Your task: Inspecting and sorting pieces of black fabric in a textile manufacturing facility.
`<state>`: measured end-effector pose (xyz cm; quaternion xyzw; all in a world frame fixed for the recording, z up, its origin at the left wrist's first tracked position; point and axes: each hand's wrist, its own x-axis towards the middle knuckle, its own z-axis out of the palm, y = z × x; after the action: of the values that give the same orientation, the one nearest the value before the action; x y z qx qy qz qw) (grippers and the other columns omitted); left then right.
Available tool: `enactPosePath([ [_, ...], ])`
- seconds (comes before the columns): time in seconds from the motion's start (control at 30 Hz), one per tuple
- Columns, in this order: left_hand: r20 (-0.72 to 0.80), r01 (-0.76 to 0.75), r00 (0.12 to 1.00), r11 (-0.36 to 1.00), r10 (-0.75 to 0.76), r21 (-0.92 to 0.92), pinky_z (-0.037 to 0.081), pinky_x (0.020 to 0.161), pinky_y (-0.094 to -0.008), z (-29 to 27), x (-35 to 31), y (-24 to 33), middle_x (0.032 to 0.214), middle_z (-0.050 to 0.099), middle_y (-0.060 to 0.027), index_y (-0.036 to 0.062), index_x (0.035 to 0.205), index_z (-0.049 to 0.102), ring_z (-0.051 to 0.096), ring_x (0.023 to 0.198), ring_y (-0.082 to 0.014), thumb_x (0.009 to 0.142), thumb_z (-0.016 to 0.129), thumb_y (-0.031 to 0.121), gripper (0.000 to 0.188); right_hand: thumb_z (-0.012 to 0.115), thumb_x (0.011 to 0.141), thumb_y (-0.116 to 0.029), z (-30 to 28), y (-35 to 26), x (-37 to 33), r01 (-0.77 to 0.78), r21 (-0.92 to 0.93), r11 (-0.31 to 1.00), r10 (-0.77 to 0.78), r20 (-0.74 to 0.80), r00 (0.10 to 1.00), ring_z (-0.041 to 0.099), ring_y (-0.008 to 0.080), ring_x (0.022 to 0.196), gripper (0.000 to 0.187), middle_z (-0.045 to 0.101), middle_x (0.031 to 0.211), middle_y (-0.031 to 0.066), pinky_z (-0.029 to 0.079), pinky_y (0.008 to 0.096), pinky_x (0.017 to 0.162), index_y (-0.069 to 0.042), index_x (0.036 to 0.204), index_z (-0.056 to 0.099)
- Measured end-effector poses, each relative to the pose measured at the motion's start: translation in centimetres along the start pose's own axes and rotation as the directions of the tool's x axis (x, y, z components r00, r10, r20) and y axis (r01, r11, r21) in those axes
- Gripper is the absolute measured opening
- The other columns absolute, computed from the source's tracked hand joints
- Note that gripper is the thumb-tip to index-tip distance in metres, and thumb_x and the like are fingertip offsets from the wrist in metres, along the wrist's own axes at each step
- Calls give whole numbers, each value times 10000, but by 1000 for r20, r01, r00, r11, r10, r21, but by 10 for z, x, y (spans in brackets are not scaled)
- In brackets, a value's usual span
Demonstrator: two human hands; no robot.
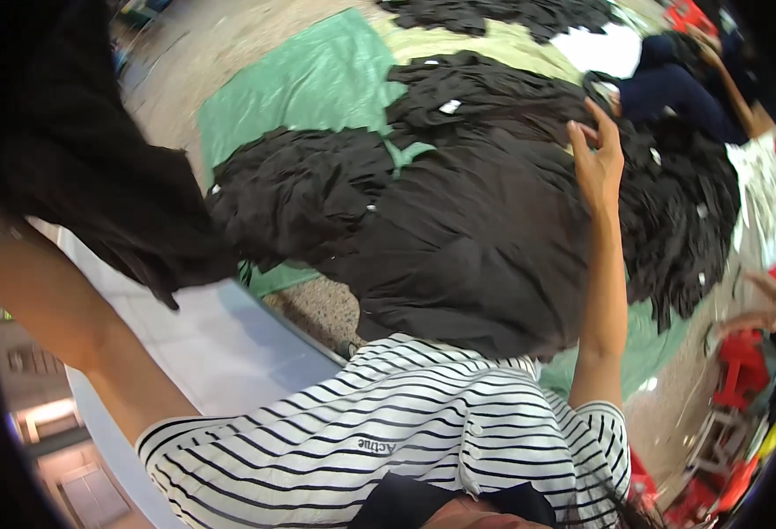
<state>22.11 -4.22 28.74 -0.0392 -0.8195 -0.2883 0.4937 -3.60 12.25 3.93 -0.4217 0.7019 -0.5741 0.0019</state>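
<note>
My left forearm [44, 300] reaches up at the left edge into a raised black garment [97, 176]. The cloth hangs over that hand and hides its fingers. My right hand [597, 159] is stretched out with its fingers apart and holds nothing. It hovers over a large heap of black garments [476, 220], near the heap's far right part. My striped black-and-white shirt [388, 432] fills the lower middle.
The heap lies on a green sheet [308, 88] spread over a speckled floor [322, 309]. A person in dark blue [670, 88] sits at the far right of the heap. Red stools [745, 353] stand on the right. A pale flat surface [229, 344] runs along my left.
</note>
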Motion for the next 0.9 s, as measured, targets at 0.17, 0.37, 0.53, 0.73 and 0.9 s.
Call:
enactPosePath([
  [0.17,386,3,909,924,157,-383,460,950,-381,124,-72,27,1365,498,-135,115,1330,482,556,1124,-331,908,610,260,465,676,898,-160,-90,-29,-42,-115,136,984,144,-225,964,621,152,995,422,605,1241,98,484,272,846,-35,1288,575],
  [0.37,716,-89,690,994,105,-60,257,1099,-579,175,-232,25,1399,501,-125,144,1222,615,418,1346,-304,773,728,197,466,633,942,-162,-186,37,-167,-447,-28,894,421,-291,859,594,77,800,272,661,946,7,477,217,748,0,1160,651],
  [0.53,208,255,941,963,-268,89,511,865,-391,150,-258,10,1050,673,-132,17,939,693,634,983,-323,763,706,-32,183,662,908,-127,-160,27,-223,-549,-36,835,535,-178,826,607,106,905,258,671,992,28,474,246,829,12,1126,658],
  [0.73,197,155,959,959,-203,236,422,948,-463,150,-268,21,1063,670,-69,66,928,693,599,1011,-279,746,746,81,191,751,752,-55,-124,-52,-183,-262,-138,955,290,255,923,612,233,977,464,595,1122,110,471,309,873,-33,1194,609],
  [0.9,345,139,892,903,-293,407,292,1050,-487,151,-270,49,1280,572,-104,114,1148,663,511,1133,-281,731,769,328,481,642,796,55,-150,-48,-189,-161,-346,924,211,112,971,585,272,835,128,597,915,130,462,332,695,10,911,609],
])
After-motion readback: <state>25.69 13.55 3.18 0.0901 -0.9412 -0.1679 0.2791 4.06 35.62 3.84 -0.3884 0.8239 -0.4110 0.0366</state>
